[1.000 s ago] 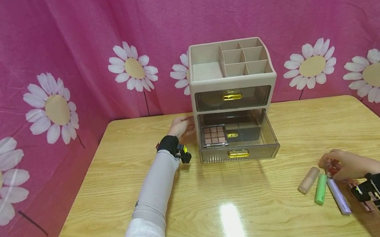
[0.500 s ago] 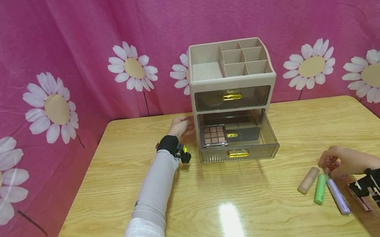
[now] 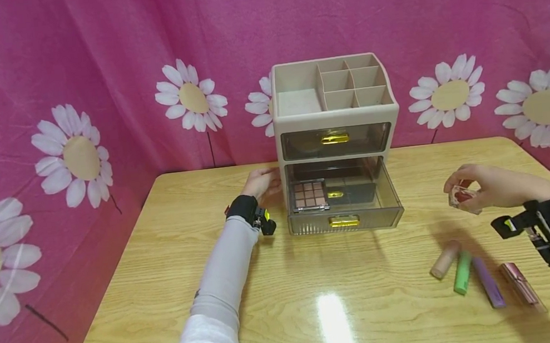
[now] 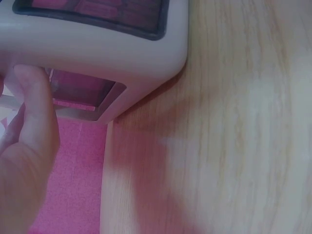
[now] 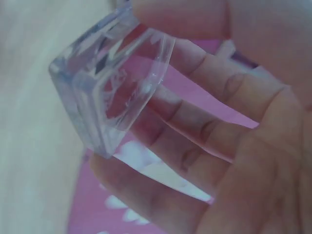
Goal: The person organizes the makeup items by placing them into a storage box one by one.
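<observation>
A beige organizer [image 3: 333, 106] stands at the table's far middle, its lower drawer [image 3: 345, 221] pulled out with an eyeshadow palette [image 3: 309, 195] inside. My left hand [image 3: 262, 183] rests against the organizer's left side [image 4: 97, 53], its fingers [image 4: 34, 105] straight on the wall. My right hand [image 3: 478, 189] is raised above the table at the right and pinches a small clear square case [image 3: 461, 196] with red inside. In the right wrist view the clear case [image 5: 109, 85] sits between thumb and fingers [image 5: 195, 126].
On the table by the right arm lie a tan tube [image 3: 444, 260], a green tube [image 3: 462, 273], a purple tube [image 3: 488, 282] and a pink-gold tube [image 3: 521, 286]. The upper drawer [image 3: 335, 141] is closed. A pink daisy-print cloth [image 3: 93, 73] walls the table.
My right hand has lifted the clear case off the table from beside the tubes and moved it up and away. A pink-gold tube is now uncovered. The left hand has stayed put.
</observation>
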### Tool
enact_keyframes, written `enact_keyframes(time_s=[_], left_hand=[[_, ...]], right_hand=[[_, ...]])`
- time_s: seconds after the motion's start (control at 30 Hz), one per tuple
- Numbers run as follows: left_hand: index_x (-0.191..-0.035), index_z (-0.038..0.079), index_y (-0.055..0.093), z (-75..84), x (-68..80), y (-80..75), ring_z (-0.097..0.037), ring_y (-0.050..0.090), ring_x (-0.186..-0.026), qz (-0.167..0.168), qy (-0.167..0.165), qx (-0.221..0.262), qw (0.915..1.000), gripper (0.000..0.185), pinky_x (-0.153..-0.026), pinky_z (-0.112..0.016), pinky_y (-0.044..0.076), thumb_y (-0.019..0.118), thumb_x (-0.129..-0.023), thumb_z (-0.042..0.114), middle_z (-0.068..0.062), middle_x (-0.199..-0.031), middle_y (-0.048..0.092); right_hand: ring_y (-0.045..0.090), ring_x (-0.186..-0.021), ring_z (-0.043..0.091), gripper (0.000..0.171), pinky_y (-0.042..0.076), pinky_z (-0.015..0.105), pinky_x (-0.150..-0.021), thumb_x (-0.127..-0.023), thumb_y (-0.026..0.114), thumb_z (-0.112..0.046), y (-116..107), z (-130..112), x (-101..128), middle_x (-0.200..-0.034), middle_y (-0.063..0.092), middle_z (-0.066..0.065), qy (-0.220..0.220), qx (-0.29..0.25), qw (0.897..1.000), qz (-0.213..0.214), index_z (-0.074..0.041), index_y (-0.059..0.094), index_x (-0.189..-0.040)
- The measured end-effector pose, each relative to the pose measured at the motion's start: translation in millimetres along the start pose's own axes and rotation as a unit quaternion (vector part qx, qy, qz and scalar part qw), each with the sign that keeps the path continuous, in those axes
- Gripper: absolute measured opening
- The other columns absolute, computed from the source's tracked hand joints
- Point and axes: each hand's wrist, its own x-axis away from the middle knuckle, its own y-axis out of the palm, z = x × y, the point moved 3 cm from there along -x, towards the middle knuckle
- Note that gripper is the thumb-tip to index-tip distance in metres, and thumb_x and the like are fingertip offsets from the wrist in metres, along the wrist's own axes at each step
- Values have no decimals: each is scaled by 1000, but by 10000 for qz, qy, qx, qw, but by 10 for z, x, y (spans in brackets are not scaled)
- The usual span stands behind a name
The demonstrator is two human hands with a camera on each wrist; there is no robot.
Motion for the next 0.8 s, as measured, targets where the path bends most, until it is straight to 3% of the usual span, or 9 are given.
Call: enact_keyframes(time_s=[0.1,0.17,0.3,0.4,0.53,0.63,0.8], left_hand=[[-123,1,54,-78,-101,-48,-23,64,-85,-84,131,164,9997,35,-72,-34,55,57,-89,7,-14,-102,64],[-125,2,53,-62,-72,-30,-22,63,-88,-24,78,151,9999,36,-75,-34,55,57,-90,8,-13,-105,63],[-127,0,51,174,263,107,-23,63,-90,223,-61,-60,9997,36,-78,-33,54,53,-92,6,-16,-108,62],[-131,-3,45,428,612,242,-21,62,-91,414,-198,-293,9985,39,-81,-32,53,49,-93,3,-18,-113,60],[-133,-5,42,643,914,340,-21,60,-92,387,-299,-365,9981,40,-84,-31,51,46,-93,1,-20,-118,56],[-134,-4,41,750,1064,393,-25,56,-100,342,-409,-385,9978,40,-90,-35,48,46,-94,1,-21,-124,53],[-135,-4,40,734,1059,399,-26,55,-106,366,-381,-381,9979,41,-92,-35,47,45,-95,2,-22,-126,51]], right_hand=[[43,-72,2,30,43,19,-50,-69,69,10,-130,-163,-165,-83,47,-2,-290,-92,9995,-21,-8,59,-91],[44,-72,2,30,43,19,-50,-70,68,10,-215,-279,-273,-84,47,-2,-438,-71,9989,-165,-8,59,-92],[45,-74,3,31,46,19,-53,-72,69,8,-359,-520,-495,-85,48,-2,-512,19,9977,-447,-9,59,-95],[45,-75,6,31,45,20,-54,-71,69,7,-430,-701,-670,-85,48,-2,-604,186,9963,-575,-9,59,-96],[45,-77,9,30,44,22,-58,-70,71,4,-458,-916,-890,-86,49,-2,-819,593,9920,-755,-7,60,-96],[45,-78,11,29,44,24,-62,-69,72,1,-436,-1051,-1036,-88,51,-2,-851,840,9888,-890,-7,62,-95],[47,-82,15,30,46,28,-67,-68,70,1,-355,-1203,-1238,-92,53,2,-671,859,9859,-1271,-6,62,-95]])
